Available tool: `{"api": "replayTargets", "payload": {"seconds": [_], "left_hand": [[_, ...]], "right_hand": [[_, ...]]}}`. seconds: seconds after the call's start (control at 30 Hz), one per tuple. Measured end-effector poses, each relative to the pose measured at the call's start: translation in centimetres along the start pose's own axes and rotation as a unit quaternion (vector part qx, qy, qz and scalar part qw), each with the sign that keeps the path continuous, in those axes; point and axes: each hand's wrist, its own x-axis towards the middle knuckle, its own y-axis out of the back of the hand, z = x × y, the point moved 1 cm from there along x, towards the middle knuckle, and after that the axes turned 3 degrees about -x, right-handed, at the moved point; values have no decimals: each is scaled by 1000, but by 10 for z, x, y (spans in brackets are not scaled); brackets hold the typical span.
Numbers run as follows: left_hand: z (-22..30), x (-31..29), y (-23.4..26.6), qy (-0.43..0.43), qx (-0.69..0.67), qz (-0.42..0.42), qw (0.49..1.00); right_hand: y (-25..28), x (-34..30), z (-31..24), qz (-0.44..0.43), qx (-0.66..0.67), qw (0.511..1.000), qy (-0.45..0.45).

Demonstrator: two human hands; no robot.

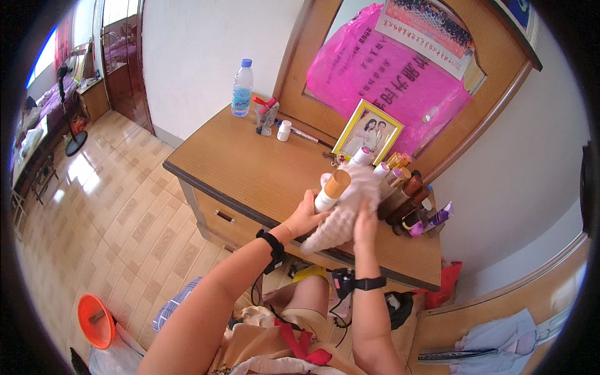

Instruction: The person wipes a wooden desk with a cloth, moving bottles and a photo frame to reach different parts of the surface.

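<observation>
My left hand (304, 216) is wrapped round a white bottle with a gold-brown cap (327, 195), held tilted above the dresser's front edge. My right hand (365, 226) grips a pale, textured cloth (344, 224), which lies against the bottle's right side and hangs down between my hands. The cloth's upper part is smeared by motion. Just behind the cloth stand white bottles with pink tops (361, 156). To the right of my right hand, several brown and gold bottles (407, 199) crowd together beside a purple tube (441, 215).
On the wooden dresser top (219, 153) stand a clear water bottle with a blue cap (242, 89), a glass with red items (266, 115), a small white bottle (284, 130) and a yellow-framed photo (367, 132). Pink plastic (369, 65) covers the mirror. An orange bucket (97, 321) is at lower left.
</observation>
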Motion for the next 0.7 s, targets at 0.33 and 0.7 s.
{"api": "replayTargets", "payload": {"seconds": [0.33,0.7], "left_hand": [[-6,7,2,43,61,-50,996],[6,15,1,-138,-24,-91,986]], "right_hand": [[-3,27,-103,103,-88,935,329],[-75,8,-70,35,19,973,226]]}}
